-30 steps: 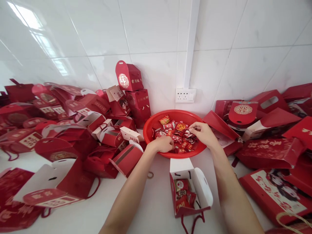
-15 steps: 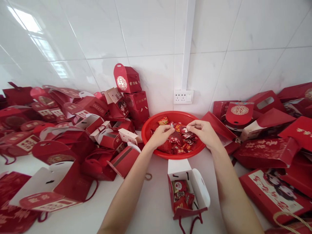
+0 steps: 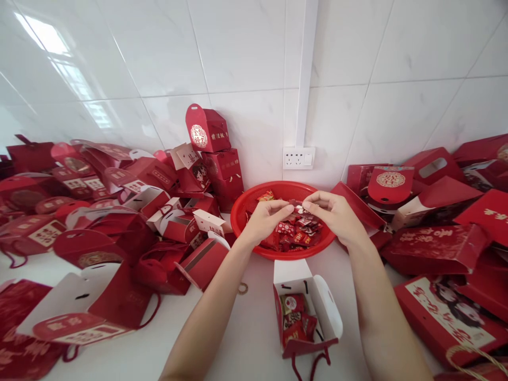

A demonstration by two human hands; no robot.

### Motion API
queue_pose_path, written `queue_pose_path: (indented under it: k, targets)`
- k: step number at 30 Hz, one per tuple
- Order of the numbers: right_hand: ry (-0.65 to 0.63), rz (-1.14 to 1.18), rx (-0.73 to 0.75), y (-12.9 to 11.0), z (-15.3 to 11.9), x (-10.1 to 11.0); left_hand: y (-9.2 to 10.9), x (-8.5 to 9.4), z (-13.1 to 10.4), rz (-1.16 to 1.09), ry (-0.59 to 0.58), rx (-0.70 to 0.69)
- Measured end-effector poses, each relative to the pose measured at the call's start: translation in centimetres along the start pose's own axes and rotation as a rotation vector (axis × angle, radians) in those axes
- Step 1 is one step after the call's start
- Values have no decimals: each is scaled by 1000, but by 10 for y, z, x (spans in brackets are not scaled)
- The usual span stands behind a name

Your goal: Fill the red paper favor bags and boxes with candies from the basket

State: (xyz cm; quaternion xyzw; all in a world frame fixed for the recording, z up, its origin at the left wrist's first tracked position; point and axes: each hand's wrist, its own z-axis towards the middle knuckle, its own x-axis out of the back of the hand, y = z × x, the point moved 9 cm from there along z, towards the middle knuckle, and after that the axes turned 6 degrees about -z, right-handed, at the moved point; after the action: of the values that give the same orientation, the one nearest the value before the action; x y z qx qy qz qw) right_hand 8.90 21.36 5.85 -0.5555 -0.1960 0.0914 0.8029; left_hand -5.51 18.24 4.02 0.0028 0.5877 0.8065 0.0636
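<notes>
Both my hands are over a red plastic basket (image 3: 239,225) of small wrapped candies (image 3: 304,241). A dark red wrapped candy (image 3: 297,205) spans the gap between my fingertips. My left hand (image 3: 265,218) is closed in a pinch on its left end. From the other side, my right hand (image 3: 331,216) pinches its right end. Below the basket, between my forearms, stands an open red gift box (image 3: 279,317) with a white inside, its lid flaps up. Several wrapped candies (image 3: 294,317) lie in it, and a dark red cord handle (image 3: 313,365) hangs at its front.
Many red gift boxes (image 3: 115,293) are heaped on the left, some with lids open. Two or three boxes (image 3: 226,166) are stacked against the tiled wall. More red boxes (image 3: 434,246) crowd the right. A wall socket (image 3: 299,157) sits above the basket, and a twine loop (image 3: 243,288) lies by my left forearm.
My left hand has moved right and slightly up, close to my right hand. The dark red candy now shows between both sets of fingertips. The open box stays where it was.
</notes>
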Motion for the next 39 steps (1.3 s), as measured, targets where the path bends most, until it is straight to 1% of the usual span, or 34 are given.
queue_pose_path:
  k: [2, 5, 8, 10, 17, 20, 24, 27, 32, 39]
  targets:
    - [-69, 5, 12, -6, -4, -5, 9, -2, -2, 3, 14, -54]
    - [-180, -18, 41, -15, -10, -12, 25, -1, -6, 72, 63, -131]
    - [-205, -33, 89, -22, -12, -14, 33, 1, -11, 90, 112, -152]
    - [-207, -31, 116, -26, -13, -15, 34, 0, -13, 39, 115, -134]
    - [-226, -47, 165, -35, -18, -19, 25, 0, -12, -161, 139, -44]
    - [-218, -17, 145, -34, -19, -18, 30, 4, -13, -118, 168, -65]
    - [-211, -20, 137, -34, -18, -17, 40, -3, -17, 6, 102, -109]
    - [-217, -41, 144, -34, -19, -17, 44, -7, -20, 19, 94, -125]
    - [-240, 9, 131, -36, -21, -18, 43, -12, -21, -105, 89, -123]
    - [-285, 62, 132, -39, -24, -21, 37, -22, -21, -290, 57, -39]
